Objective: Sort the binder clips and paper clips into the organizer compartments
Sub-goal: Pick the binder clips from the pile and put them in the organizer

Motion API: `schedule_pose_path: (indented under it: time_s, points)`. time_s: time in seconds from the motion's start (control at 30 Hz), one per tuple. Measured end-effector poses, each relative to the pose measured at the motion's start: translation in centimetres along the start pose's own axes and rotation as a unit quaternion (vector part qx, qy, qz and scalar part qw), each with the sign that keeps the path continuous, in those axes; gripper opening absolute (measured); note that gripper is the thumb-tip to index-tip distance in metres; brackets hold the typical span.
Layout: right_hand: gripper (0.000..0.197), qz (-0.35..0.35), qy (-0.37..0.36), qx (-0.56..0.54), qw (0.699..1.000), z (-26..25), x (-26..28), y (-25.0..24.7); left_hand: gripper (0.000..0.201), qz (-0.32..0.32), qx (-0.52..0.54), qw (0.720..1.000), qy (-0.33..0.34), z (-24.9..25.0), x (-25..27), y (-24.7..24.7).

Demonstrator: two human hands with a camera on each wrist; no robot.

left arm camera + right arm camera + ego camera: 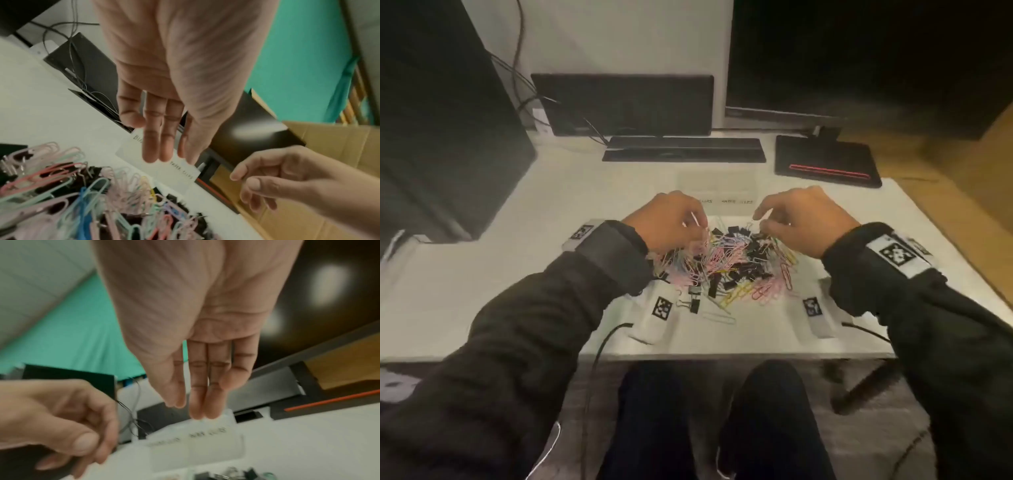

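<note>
A mixed pile of coloured paper clips and black binder clips (729,260) lies on a white mat, close up in the left wrist view (82,203). The clear organizer (715,186) stands just behind it, with handwritten labels on two compartments (185,172) (195,446). My left hand (697,226) hovers over the pile's left rear, fingers relaxed (164,155), nothing visibly held. My right hand (762,219) hovers over the right rear, fingers straight in its wrist view (197,410), also empty. The two hands are about a hand's width apart.
A black keyboard (685,149) and a dark monitor base (623,102) sit behind the organizer. A black pad with a red stripe (825,164) lies at the back right. A computer tower (441,137) stands left. Cables (606,342) hang over the table's front edge.
</note>
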State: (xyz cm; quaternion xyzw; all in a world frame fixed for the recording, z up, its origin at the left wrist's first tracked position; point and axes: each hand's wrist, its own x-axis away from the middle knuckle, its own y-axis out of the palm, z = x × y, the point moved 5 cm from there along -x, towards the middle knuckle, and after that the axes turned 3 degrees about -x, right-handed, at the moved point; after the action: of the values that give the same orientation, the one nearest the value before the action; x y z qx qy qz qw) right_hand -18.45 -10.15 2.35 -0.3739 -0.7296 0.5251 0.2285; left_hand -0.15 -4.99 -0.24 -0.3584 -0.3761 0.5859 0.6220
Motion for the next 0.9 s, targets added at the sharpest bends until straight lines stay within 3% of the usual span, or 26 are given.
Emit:
schedule_pose_path:
  time_s: [0.2,0.43,0.63,0.9]
  points:
    - [0.026,-0.101,0.054,0.056,0.992,2.7,-4.6,2.6,0.023,-0.017,-0.073,0.997,-0.018,0.0,-3.8,1.2]
    - [0.036,-0.131,0.006,0.087,0.987,1.8,-7.4,4.3,0.025,-0.045,-0.129,0.991,0.001,0.3,-7.1,2.5]
    - [0.034,-0.165,0.035,0.102,0.980,2.1,-7.9,6.4,0.029,-0.084,-0.147,0.985,-0.009,0.3,-7.0,4.1]
    - [0.016,-0.123,0.048,0.057,0.990,2.4,-7.5,7.0,0.022,-0.049,-0.126,0.990,-0.039,0.3,-6.8,4.7]
